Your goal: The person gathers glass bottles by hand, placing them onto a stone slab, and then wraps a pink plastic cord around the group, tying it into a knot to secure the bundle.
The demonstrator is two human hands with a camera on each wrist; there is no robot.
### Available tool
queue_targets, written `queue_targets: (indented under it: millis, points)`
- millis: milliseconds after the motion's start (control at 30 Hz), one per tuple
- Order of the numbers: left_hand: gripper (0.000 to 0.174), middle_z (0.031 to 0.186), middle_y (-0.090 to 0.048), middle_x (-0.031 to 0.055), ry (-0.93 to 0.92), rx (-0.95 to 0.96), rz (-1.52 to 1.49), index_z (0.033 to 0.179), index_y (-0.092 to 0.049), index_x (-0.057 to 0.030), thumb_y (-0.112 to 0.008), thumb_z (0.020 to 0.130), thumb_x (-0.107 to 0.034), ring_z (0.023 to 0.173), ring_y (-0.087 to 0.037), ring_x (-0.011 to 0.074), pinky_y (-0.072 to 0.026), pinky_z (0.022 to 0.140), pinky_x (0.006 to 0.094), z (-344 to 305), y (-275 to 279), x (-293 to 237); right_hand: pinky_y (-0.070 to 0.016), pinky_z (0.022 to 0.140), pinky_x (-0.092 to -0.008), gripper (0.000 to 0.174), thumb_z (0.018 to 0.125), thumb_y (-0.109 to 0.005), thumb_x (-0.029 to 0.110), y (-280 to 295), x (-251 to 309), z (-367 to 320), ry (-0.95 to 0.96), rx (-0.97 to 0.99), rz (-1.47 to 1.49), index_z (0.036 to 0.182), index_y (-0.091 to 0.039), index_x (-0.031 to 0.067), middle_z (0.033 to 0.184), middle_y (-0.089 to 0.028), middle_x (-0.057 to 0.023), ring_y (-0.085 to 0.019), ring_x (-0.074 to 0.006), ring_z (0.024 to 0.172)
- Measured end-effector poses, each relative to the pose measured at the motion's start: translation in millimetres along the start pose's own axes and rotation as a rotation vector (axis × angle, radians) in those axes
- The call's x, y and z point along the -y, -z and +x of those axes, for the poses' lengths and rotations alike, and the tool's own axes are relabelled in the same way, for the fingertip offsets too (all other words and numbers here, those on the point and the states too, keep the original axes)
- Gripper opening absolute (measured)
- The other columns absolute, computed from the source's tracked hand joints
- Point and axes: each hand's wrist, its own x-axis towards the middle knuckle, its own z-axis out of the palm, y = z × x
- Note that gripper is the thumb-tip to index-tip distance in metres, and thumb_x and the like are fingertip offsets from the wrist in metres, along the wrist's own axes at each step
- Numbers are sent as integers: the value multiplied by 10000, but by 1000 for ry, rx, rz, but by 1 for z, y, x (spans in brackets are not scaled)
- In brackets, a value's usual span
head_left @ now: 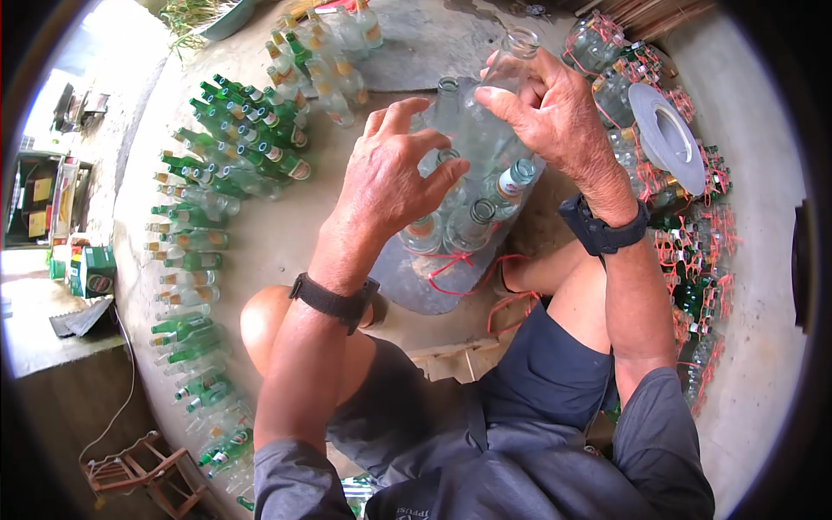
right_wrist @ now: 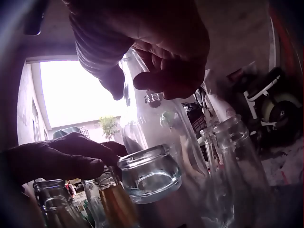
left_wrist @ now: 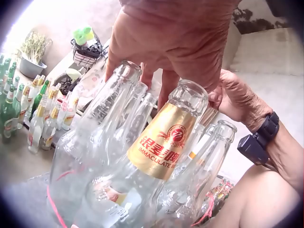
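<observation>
My right hand (head_left: pixel 555 108) grips a clear glass bottle (right_wrist: pixel 145 121) by its neck, above the far right side of a tight cluster of clear bottles. The left hand (head_left: pixel 390 169) is over the cluster's left side, fingers spread and slightly bent, close to the bottle mouths. In the left wrist view, its fingers reach down behind the necks, and a bottle with a gold neck label (left_wrist: pixel 159 140) stands in front. The cluster stands on a dark round slab (head_left: pixel 429 290), between the knees. Red string (head_left: pixel 455 260) lies loosely at the cluster's near base.
Rows of green and clear bottles (head_left: pixel 247 130) stand on the floor to the left. Bottle bundles tied with red string (head_left: pixel 693 251) line the right wall, with a grey ring-shaped lid (head_left: pixel 666 139) on them. A wooden stool (head_left: pixel 143 472) is at the lower left.
</observation>
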Motion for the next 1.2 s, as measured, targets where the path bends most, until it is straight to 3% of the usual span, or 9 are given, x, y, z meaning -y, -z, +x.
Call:
queue_targets:
  millis: [300, 400, 467, 567, 733, 900, 1033, 1133, 1200]
  points:
    - [287, 1442, -548, 174, 9, -8, -15, 1048, -796, -107, -776, 872, -333, 1270, -550, 403, -478, 1058, 488, 0, -2, -2, -532, 641, -381, 472, 782, -853, 363, -6, -11, -3, -46, 120, -113, 1072, -680, 34, 843, -721, -146, -623, -232, 624]
    - [284, 1443, -549, 169, 8, -18, -12, 1043, -797, -102, -778, 871, -327, 1266, -552, 401, -478, 1057, 487, -1, -2, -1, -551, 698, -419, 477, 786, -839, 380, -8, -16, -7, -70, 128, -68, 1097, -679, 56, 869, -728, -150, -680, -285, 699]
    - [284, 1443, -550, 168, -1, -18, -9, 1044, -796, -99, -780, 870, -323, 1265, -553, 401, -478, 1056, 486, -1, -2, -2, -562, 766, -458, 463, 780, -825, 368, -13, -28, -11, -107, 232, -190, 1125, -685, 92, 904, -734, -161, -716, -348, 822]
    - [283, 1439, -551, 174, 21, -8, -15, 1045, -795, -95, -781, 870, -317, 1269, -552, 404, -478, 1055, 486, -1, -1, -1, -558, 818, -486, 447, 772, -806, 348, -18, -20, -16, -191, 300, -216, 1139, -693, 120, 941, -739, -162, -713, -390, 926]
    - [273, 1435, -552, 185, -6, -31, -18, 1045, -796, -94, -780, 877, -308, 1271, -551, 406, -479, 1053, 484, -2, -2, 0, -559, 816, -472, 386, 759, -776, 326, -22, -26, -15, -186, 294, -176, 1064, -709, 99, 942, -739, -162, -709, -391, 913]
    - [274, 1432, -551, 189, -3, -27, -20, 1047, -796, -95, -782, 877, -309, 1267, -553, 410, -483, 1048, 487, -2, -2, -1, -560, 805, -473, 364, 704, -784, 331, -21, -20, -10, -244, 410, -389, 987, -744, 107, 921, -744, -170, -715, -386, 906]
    - [277, 1431, -553, 189, -2, -32, -22, 1047, -796, -95, -786, 874, -311, 1262, -555, 415, -483, 1048, 490, -3, -2, -1, -561, 803, -479, 353, 690, -785, 331, -21, -25, -6, -270, 483, -376, 951, -750, 97, 898, -744, -171, -715, -392, 900]
    - [292, 1360, -606, 204, -34, -85, 0, 986, -807, -82, -819, 823, -324, 1208, -582, 407, -519, 1003, 459, -2, -5, 0, -561, 787, -475, 355, 710, -787, 341, -23, -32, -9, -242, 443, -357, 948, -744, 80, 878, -740, -170, -717, -389, 873]
    - [289, 1359, -607, 202, -36, -90, -1, 986, -807, -84, -818, 824, -322, 1208, -583, 406, -520, 1001, 460, -2, -6, 0, -559, 777, -469, 360, 739, -784, 356, -23, -33, -10, -178, 303, -225, 940, -739, 62, 856, -734, -173, -717, -382, 853]
